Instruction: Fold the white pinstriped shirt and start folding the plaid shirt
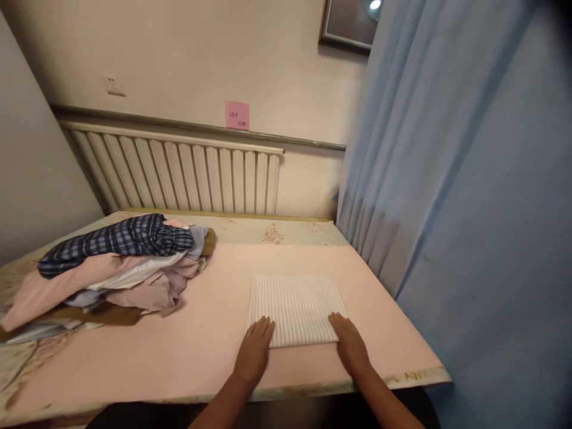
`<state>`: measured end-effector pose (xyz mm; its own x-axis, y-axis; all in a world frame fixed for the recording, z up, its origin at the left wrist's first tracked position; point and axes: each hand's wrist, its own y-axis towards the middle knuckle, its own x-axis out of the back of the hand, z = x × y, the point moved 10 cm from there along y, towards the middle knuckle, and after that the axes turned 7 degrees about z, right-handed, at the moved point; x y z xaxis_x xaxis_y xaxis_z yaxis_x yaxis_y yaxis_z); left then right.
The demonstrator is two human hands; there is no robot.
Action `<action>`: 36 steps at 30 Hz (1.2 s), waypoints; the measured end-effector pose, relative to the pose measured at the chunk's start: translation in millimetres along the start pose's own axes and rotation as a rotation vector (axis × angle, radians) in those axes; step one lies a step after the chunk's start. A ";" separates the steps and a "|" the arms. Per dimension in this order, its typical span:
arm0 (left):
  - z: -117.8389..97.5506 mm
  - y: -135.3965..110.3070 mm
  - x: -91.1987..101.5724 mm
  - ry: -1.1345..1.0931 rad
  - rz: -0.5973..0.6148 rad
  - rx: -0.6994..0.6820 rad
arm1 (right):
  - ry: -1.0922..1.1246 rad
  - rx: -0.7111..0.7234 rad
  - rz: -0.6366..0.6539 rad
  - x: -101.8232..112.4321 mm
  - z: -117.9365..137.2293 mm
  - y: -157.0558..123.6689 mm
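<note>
A white cloth item with thin dark stripes (297,307), folded into a flat rectangle, lies on a pink sheet (187,357). My left hand (257,345) touches its near left corner, the fingers stretched out and lying flat on it. On the near right corner rests my right hand (350,342), its fingers extended too. Neither thumb shows clearly. The garment kind cannot be made out from the folded shape.
To the left is a loose heap of clothes (147,289) topped by a dark blue plaid garment (120,241). A radiator (192,173) runs along the wall behind the flowered bed cover (272,232). A blue curtain (447,179) hangs close on the right.
</note>
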<state>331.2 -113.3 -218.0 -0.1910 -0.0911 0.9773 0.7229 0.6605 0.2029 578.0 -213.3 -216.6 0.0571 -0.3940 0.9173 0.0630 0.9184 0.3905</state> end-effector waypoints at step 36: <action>-38.2 71.6 3.6 -0.107 0.126 0.035 | 0.094 0.006 -0.077 10.7 38.0 -26.0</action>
<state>407.7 -94.8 -197.6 -0.1714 0.0732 0.9825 0.7222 0.6876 0.0747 539.1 -240.0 -214.0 0.1452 -0.4648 0.8734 0.0652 0.8854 0.4603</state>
